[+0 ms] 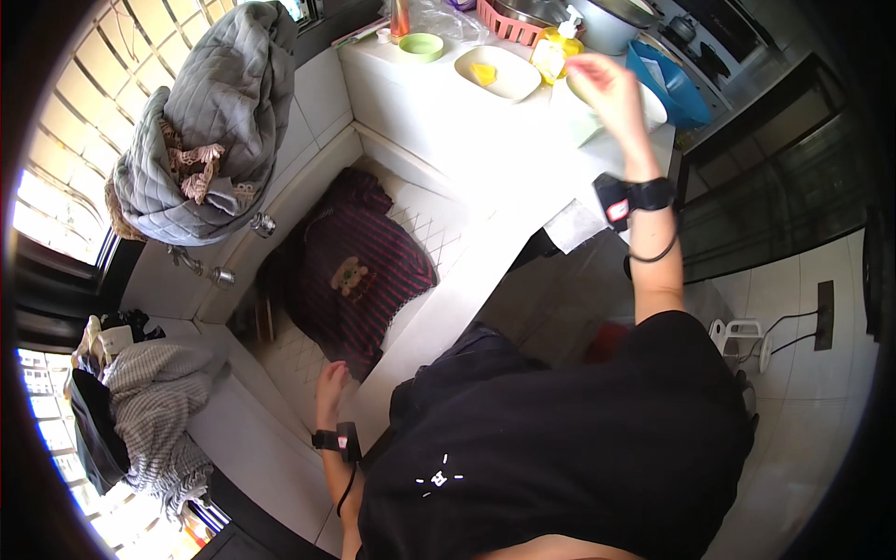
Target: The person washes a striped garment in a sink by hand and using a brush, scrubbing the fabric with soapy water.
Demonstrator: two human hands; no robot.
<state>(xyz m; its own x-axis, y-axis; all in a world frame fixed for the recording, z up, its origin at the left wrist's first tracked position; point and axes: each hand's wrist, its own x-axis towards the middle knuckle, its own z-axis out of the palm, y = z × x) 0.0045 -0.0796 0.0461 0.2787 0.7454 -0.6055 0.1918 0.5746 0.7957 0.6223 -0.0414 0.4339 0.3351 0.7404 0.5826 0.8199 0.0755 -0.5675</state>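
Left hand low beside striped shirt, right hand stretched forward; hands' grip unclear.

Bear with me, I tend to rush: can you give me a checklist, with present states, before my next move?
1. Striped garment inside the white basin: ok, it lies on the basin floor.
2. Left hand touching the garment: cannot tell; it is by the garment's lower edge.
3. Right hand clear of the pump bottle: cannot tell; its fingers are very close to it.
4. Pump bottle standing upright: ok.
5. Yellow piece contained: ok, it sits in the pale dish.
6. Both wrists banded: ok, each wears a black band.
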